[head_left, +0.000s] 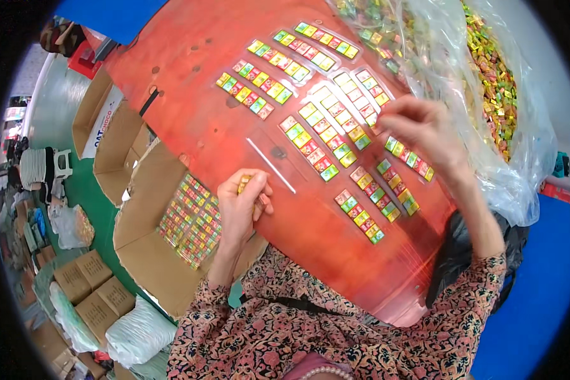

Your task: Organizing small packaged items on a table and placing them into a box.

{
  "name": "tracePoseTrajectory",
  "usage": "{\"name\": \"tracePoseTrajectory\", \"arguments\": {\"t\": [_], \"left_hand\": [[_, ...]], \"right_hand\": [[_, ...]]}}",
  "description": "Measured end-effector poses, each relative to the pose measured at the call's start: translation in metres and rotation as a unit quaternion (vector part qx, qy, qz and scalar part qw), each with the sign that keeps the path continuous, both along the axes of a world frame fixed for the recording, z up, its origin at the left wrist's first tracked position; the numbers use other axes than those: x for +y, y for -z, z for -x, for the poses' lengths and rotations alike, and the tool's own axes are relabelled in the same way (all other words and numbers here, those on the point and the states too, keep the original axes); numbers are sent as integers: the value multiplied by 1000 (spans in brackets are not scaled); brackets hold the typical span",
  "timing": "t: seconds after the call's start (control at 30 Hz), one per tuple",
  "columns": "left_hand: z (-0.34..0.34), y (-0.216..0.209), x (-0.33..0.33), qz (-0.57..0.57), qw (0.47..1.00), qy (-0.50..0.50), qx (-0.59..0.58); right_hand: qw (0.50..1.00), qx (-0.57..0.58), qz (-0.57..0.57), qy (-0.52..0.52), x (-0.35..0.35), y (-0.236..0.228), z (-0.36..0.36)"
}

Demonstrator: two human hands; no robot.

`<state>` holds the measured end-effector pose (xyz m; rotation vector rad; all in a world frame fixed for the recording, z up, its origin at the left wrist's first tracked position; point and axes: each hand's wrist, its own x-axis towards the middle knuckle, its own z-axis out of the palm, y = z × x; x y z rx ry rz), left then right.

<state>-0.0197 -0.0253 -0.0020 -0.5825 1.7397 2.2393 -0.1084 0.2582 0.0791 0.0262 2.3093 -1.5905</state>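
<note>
My left hand (235, 206) is curled closed near the front edge of the red table (225, 142). Between its fingers small wrapped candies (243, 183) show yellow and reddish. Over on the right, my right hand (424, 130) hangs above the rows with its fingertips pinched together. It is slightly blurred, and what the pinch holds, if anything, cannot be made out. Beneath and around it, clear plastic trays (309, 147) hold rows of red, yellow and green wrapped pieces. A thin white strip (270, 166) lies between my hands.
A big clear bag (519, 183) of loose wrapped candies (491, 82) stands at the far right. Left of the table, an open cardboard box (136, 234) contains packed candy rows (193, 221). More cartons (88, 278) and a white sack (139, 332) sit on the green floor (76, 180).
</note>
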Motion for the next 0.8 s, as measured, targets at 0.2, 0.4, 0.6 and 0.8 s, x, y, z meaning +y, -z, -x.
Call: {"name": "tracePoseTrajectory", "arguments": {"t": [0.2,0.4,0.6,0.8], "left_hand": [[0,6,-1,25,999,27,15],[4,3,-2,50,998,39,13],[5,6,-5,38,998,44,6],[5,6,-7,38,997,64,17]], "right_hand": [[996,37,-6,-75,-78,44,-26],[977,166,-109,-71,-125,70,-24],[957,230,-154,-90,-134,76,-29],[929,300,-184,-119,-128,81,-26]]}}
